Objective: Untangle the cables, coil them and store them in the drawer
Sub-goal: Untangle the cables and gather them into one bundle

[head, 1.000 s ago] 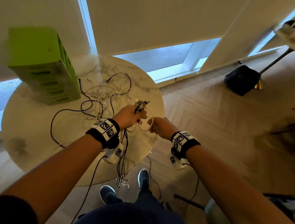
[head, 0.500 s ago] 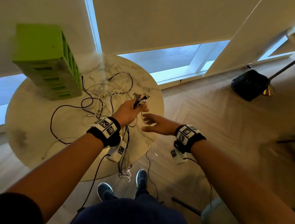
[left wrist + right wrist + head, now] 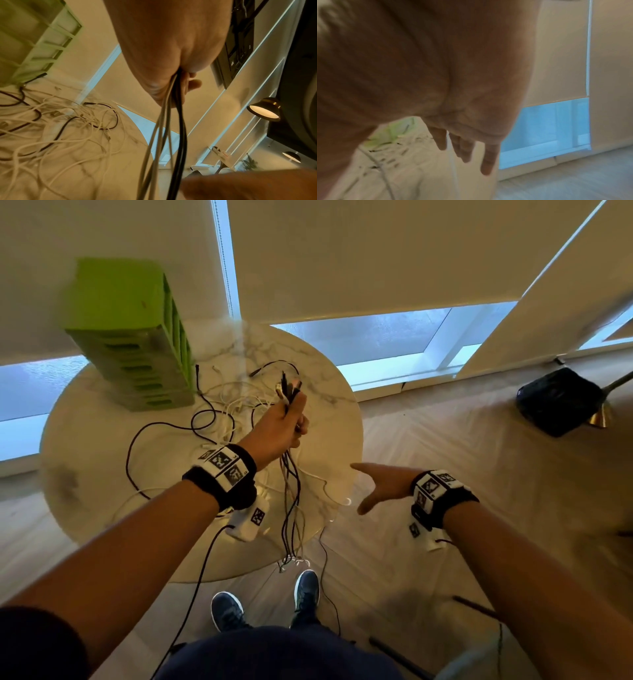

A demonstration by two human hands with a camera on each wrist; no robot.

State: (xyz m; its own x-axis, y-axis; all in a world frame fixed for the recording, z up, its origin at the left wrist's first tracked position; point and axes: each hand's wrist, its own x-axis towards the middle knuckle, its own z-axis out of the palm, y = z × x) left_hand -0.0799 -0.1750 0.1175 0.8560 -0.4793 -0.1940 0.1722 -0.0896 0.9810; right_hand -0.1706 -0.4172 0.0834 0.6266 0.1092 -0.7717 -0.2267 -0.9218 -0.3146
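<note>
My left hand (image 3: pixel 286 426) is raised over the round marble table (image 3: pixel 102 474) and grips a bundle of black and white cables (image 3: pixel 291 501). Their plugs (image 3: pixel 287 387) stick up above the fist and the loose ends hang past the table's front edge. In the left wrist view the same cables (image 3: pixel 171 121) run down out of the fist (image 3: pixel 171 75). A tangle of white and black cables (image 3: pixel 226 405) lies on the table behind it. My right hand (image 3: pixel 380 486) hovers past the table's right edge with fingers (image 3: pixel 465 147) straight, holding nothing. The green drawer unit (image 3: pixel 133 337) stands at the table's back left.
A black lamp base (image 3: pixel 558 402) sits on the wooden floor at the right. Windows with lowered blinds (image 3: pixel 376 254) lie behind the table. My shoes (image 3: pixel 306 590) stand at the table's front edge, where thin wires trail to the floor.
My right hand let go of the white cable loop, opened and drew back to the right. My left hand rose with the bundle, so the cables hang longer below it.
</note>
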